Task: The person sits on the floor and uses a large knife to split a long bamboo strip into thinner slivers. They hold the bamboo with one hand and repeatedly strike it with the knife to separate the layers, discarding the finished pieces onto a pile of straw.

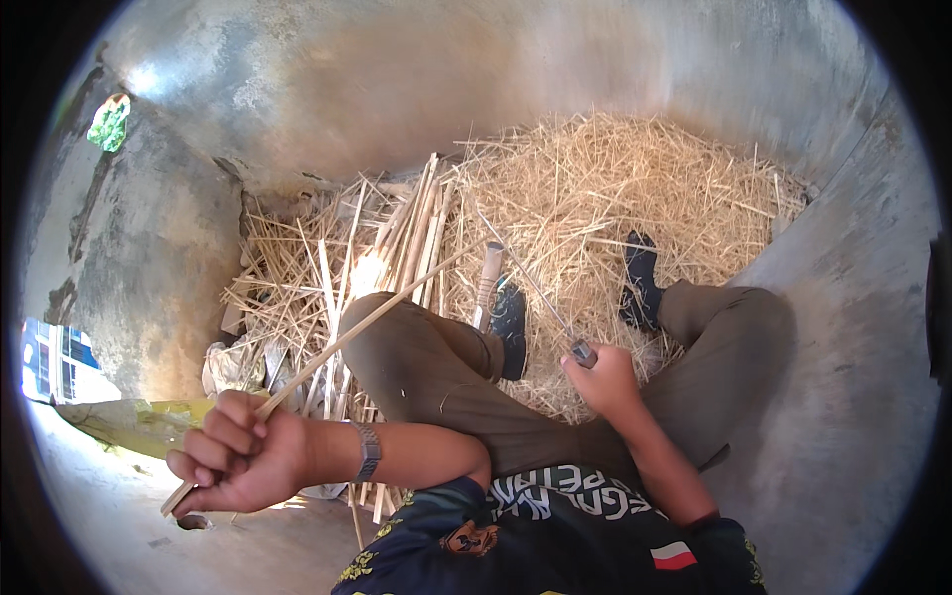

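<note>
My left hand [248, 456], at the lower left, is closed round the lower part of a long, thin bamboo strip [367, 322]. The strip slants up to the right over my bent left knee. My right hand [607, 382] grips a knife [583, 353] by its dark handle, between my legs. Its long, narrow blade points away and to the left, and the strip's far end lies close to it. Whether blade and strip touch, I cannot tell. A short wooden piece [486, 283] leans beside my left shoe [510, 327].
A large heap of pale shavings [615, 188] lies at the far side, under my right shoe [641, 278]. Several split bamboo lengths [421, 233] are piled to the left among thin offcuts [288, 263]. Grey walls [476, 79] rise close around, with a small hole [109, 122] at upper left.
</note>
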`<action>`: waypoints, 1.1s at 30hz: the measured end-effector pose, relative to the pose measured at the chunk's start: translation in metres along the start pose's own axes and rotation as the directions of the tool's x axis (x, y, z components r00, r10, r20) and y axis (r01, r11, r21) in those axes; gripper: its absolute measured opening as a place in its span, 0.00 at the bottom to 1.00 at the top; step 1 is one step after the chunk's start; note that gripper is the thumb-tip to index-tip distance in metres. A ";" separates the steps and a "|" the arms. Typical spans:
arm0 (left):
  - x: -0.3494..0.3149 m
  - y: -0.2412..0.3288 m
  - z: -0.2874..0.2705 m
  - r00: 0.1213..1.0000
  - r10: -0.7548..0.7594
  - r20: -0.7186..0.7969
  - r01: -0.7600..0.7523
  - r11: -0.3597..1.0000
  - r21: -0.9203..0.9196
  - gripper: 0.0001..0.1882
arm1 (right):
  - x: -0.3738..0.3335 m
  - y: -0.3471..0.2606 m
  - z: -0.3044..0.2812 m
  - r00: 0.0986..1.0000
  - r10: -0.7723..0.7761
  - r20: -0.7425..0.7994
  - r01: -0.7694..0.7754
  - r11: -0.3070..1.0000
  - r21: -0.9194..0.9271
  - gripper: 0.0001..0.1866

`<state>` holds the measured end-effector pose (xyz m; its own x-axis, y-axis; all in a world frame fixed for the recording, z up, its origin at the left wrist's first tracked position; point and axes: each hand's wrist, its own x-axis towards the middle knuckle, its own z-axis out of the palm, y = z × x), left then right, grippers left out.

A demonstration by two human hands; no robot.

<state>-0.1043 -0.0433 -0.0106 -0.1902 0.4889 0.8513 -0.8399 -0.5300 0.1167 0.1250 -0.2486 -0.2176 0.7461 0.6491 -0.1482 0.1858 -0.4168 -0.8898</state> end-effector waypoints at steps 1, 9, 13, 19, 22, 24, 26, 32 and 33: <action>0.003 0.003 -0.002 1.000 -0.011 0.006 0.011 1.000 -0.001 0.25 | 0.000 0.001 0.005 1.000 -0.026 -0.013 0.026 0.999 0.037 0.13; 0.007 -0.003 -0.014 0.974 -0.056 0.219 0.101 0.974 -0.201 0.25 | 0.007 0.026 0.029 0.996 -0.001 0.088 0.005 0.999 -0.051 0.13; 0.007 -0.006 -0.019 0.973 -0.071 0.220 0.107 0.982 -0.157 0.24 | 0.013 0.018 0.019 0.991 0.077 0.111 -0.074 0.997 -0.027 0.14; 0.007 -0.001 -0.016 0.998 -0.056 0.013 0.057 0.998 -0.042 0.27 | 0.003 0.000 0.015 0.998 -0.064 -0.022 0.066 0.986 0.154 0.14; 0.007 0.002 -0.011 0.981 -0.001 -0.195 0.034 0.985 0.170 0.30 | 0.010 0.017 0.031 0.991 -0.116 0.065 0.108 0.988 0.115 0.13; 0.007 0.005 -0.010 0.976 0.000 -0.217 0.043 0.981 0.190 0.31 | 0.015 0.024 0.039 0.979 0.080 0.190 -0.078 0.997 -0.018 0.13; 0.006 0.000 -0.011 0.973 0.013 -0.231 0.039 0.975 0.218 0.32 | 0.017 0.024 0.041 0.976 0.125 0.178 -0.109 0.989 -0.098 0.13; 0.006 -0.004 0.003 0.909 0.143 -0.392 0.021 0.923 0.385 0.32 | 0.005 -0.002 0.031 0.993 -0.116 -0.001 0.116 0.991 -0.063 0.12; 0.005 -0.007 0.005 0.896 0.157 -0.416 0.027 0.915 0.403 0.33 | 0.004 -0.006 0.031 0.991 -0.136 0.010 0.136 0.990 -0.020 0.12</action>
<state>-0.0970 -0.0404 -0.0042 -0.5133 0.6429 0.5685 -0.5690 -0.7508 0.3354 0.1073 -0.2241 -0.2266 0.7076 0.7059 -0.0298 0.2987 -0.3371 -0.8928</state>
